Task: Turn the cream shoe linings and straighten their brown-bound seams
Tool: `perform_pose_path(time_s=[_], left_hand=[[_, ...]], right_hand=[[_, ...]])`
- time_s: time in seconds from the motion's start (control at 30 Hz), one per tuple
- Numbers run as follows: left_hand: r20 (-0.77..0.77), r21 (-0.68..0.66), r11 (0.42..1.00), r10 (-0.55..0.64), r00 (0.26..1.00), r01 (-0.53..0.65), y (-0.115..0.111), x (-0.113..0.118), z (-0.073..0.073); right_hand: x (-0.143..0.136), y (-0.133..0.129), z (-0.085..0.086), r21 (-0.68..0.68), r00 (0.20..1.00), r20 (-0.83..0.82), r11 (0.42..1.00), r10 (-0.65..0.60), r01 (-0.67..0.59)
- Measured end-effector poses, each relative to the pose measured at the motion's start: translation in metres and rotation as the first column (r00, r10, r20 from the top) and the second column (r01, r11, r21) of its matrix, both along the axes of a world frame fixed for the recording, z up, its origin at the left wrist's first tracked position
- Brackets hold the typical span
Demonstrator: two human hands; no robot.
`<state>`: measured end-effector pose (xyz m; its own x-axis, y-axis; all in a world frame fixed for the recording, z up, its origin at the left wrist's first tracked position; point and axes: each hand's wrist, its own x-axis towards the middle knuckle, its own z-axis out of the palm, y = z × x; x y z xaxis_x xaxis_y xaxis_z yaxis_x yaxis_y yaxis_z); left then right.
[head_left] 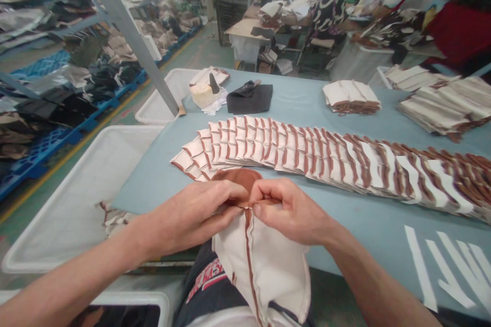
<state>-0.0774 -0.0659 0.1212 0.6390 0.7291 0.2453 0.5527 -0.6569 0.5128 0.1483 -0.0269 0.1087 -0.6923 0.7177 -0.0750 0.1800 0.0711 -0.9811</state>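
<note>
A cream fabric piece (276,245) with a brown centre seam and a brown upper part hangs over my lap at the table's front edge. My left hand (207,209) pinches its brown edge just left of the seam. On the other side of the seam, my right hand (287,207) pinches the same edge, thumb and fingers pressed together. The two hands almost meet at the seam's top. Behind them lies a long overlapping row of cream and brown sewn pieces (264,140), fanned across the table.
White strips (420,265) lie on the blue-grey table (153,184) at right. Stacked pieces (351,94) and a black cloth (251,98) sit farther back. White bins (88,179) stand at left, near a metal post (130,30). Another person (328,15) sits in the background.
</note>
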Motion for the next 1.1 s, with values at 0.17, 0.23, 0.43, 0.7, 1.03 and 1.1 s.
perform_pose_path(time_s=[0.17, 0.23, 0.43, 0.7, 1.03, 1.1], left_hand=[[-0.016, -0.331, 0.943, 0.013, 1.0, -0.017, 0.007, -0.004, 0.025], [-0.021, -0.335, 0.942, -0.016, 1.0, 0.008, 0.009, -0.003, 0.027], [-0.128, 0.088, 0.988, -0.112, 0.985, 0.124, 0.011, 0.003, 0.009], [0.125, -0.091, 0.996, 0.004, 0.992, 0.008, 0.024, -0.006, -0.03], [-0.048, -0.167, 0.984, -0.077, 0.996, 0.068, 0.019, 0.01, 0.013], [0.0, -0.232, 0.969, -0.084, 0.996, 0.081, 0.02, 0.013, 0.012]], right_hand=[[0.002, -0.007, 0.006, 0.294, 0.995, 0.081, 0.955, -0.049, 0.023], [0.001, -0.009, 0.007, 0.346, 0.993, 0.1, 0.938, -0.063, 0.025], [0.001, -0.007, 0.003, 0.19, 0.999, 0.012, 0.981, -0.04, 0.037], [0.003, -0.004, -0.013, 0.11, 1.0, -0.012, 0.994, -0.012, 0.013], [0.005, 0.001, 0.005, 0.388, 0.984, 0.176, 0.92, -0.014, -0.056], [0.008, 0.003, 0.009, 0.401, 0.983, 0.183, 0.913, -0.001, -0.074]])
